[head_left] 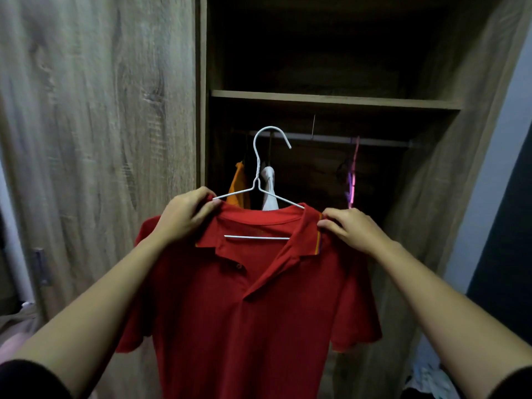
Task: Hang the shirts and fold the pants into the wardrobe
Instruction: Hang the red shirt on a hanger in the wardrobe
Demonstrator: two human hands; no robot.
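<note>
Both hands pinch the red polo's shoulders on its hanger.
Your left hand (184, 214) and right hand (349, 230) grip the red polo (253, 306) on the white hanger (259, 168); rail (331, 138) not yet reached.

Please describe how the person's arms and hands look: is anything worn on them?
Both forearms are bare. A dark, seemingly black sleeve edge shows at each bottom corner. The left hand and right hand wear no gloves; no rings, watch or bracelets are visible.
</note>
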